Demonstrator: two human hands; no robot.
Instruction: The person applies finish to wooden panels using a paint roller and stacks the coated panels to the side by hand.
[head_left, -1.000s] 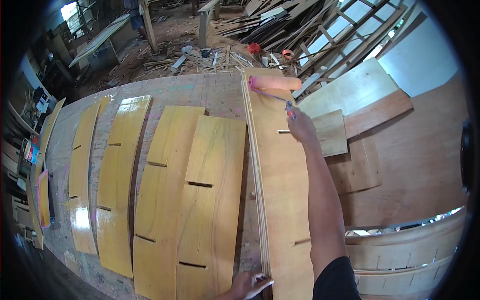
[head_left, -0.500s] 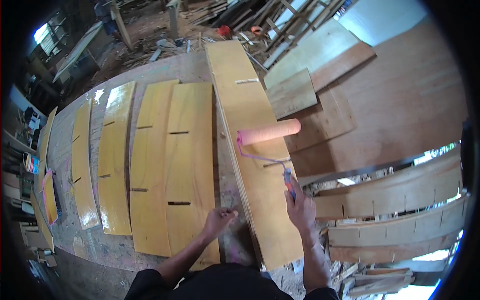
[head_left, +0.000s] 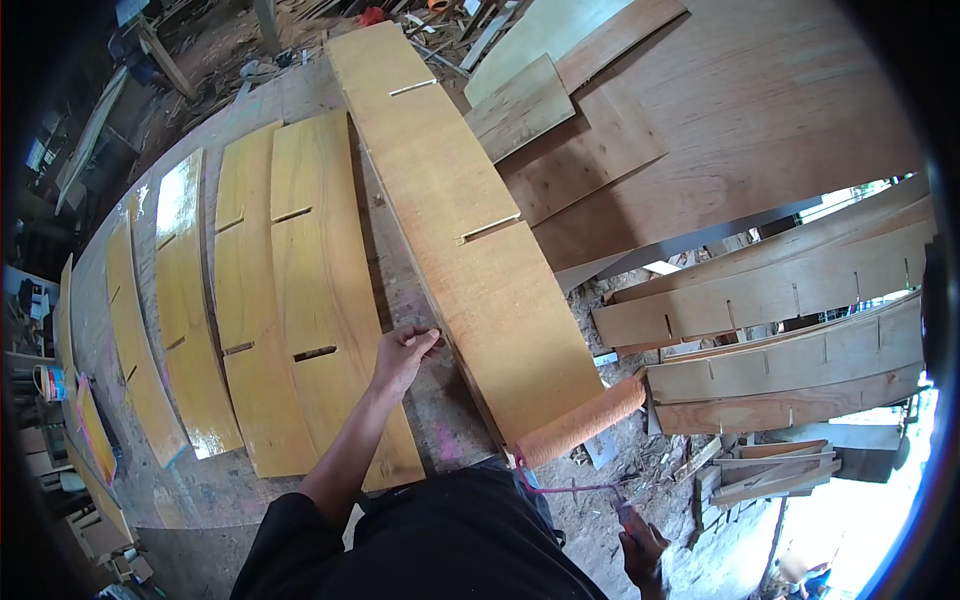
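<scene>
Roller at the near end of the slotted board

In the head view, my right hand [head_left: 643, 548] grips the handle of a paint roller [head_left: 582, 420], out to the right and close to my body. The roller's orange sleeve lies crosswise over the near end of the slotted board [head_left: 450, 190], its right end sticking out past the board's right edge. I cannot tell how hard it presses, or whether it touches along its whole width there.

The board runs from near to far along the right side of the tabletop [head_left: 435, 400], with two slots cut into it. To its left lie several yellow boards [head_left: 310, 280], some with a glossy sheen.

My left hand [head_left: 405, 360] is over the strip between them, fingers curled in and thumb drawn against them. Nothing shows in its grasp; it is just beside the board's left edge, and I cannot tell whether it touches.

Far to the left is a pink-rimmed tray [head_left: 97, 430]; loose plywood panels [head_left: 520, 105] lie to the right.

I judge the step in hand to be a roller pass at the board's near end. From here, a further stroke would call for a square sleeve, even pressure and care at the edge.
</scene>
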